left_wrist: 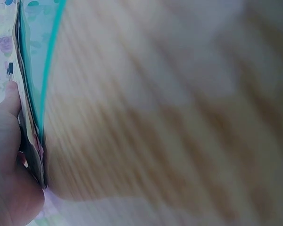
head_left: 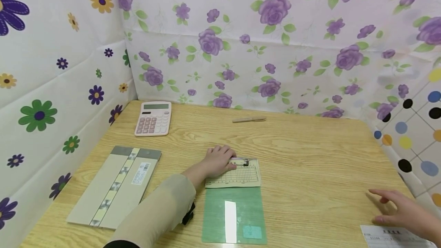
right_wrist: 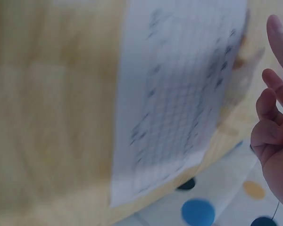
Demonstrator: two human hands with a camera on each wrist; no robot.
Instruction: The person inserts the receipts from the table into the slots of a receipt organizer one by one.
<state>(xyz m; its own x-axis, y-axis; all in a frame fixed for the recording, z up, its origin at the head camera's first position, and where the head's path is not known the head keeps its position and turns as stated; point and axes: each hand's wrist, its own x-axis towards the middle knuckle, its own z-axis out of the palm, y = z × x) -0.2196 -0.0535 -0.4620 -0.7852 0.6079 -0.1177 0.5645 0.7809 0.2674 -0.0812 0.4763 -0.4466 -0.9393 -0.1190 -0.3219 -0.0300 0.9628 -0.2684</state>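
A green see-through clipboard (head_left: 234, 209) lies flat on the table with a printed paper form (head_left: 241, 179) under its wire clip (head_left: 242, 160). My left hand (head_left: 218, 160) grips the clipboard's top left part, thumb on the front beside the clip; its palm hides part of the form. In the left wrist view the left hand (left_wrist: 9, 155) lies along the clipboard's edge, thumb near the clip. At the far right my right hand (head_left: 403, 211) hovers with fingers spread, holding nothing, just over a white printed sheet (head_left: 389, 238). The right wrist view shows this sheet (right_wrist: 174, 103) blurred.
A pink and white calculator (head_left: 153, 119) sits at the back left. Left of my forearm lies a beige folder (head_left: 117, 190) with a shiny strip and barcode label. A beige pen (head_left: 249, 119) lies near the back edge. Patterned cloth walls (head_left: 241, 49) border the wooden table (head_left: 310, 156).
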